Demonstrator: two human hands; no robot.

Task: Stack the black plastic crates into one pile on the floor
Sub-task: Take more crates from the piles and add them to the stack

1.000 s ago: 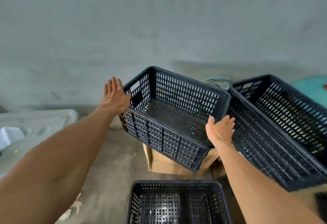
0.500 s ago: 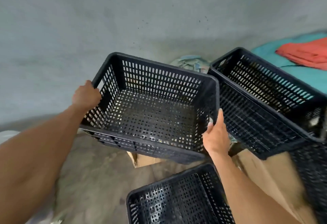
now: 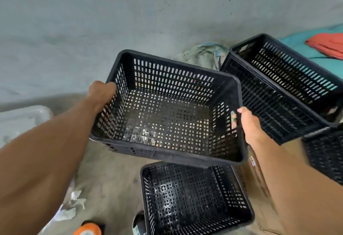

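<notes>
I hold a black slotted plastic crate (image 3: 167,108) in the air, its open top tilted toward me. My left hand (image 3: 102,93) grips its left end wall and my right hand (image 3: 246,121) grips its right end wall. Below it on the floor stands a second black crate (image 3: 193,199), open side up, partly covered by the held one. A third black crate (image 3: 282,86) rests tilted at the right on a cardboard box (image 3: 254,175). A fourth dark crate (image 3: 326,156) shows at the right edge.
A grey concrete wall (image 3: 130,21) rises close behind. A crumpled cloth (image 3: 204,52) lies at its foot. A teal surface with a red cloth (image 3: 328,46) is at far right. A white tub (image 3: 20,121) sits left; paper scraps (image 3: 72,208) and an orange object (image 3: 87,229) lie near my feet.
My hands closed on the ends of the crate, lifted it off the cardboard box and brought it toward me, over the crate on the floor. The view has tipped down.
</notes>
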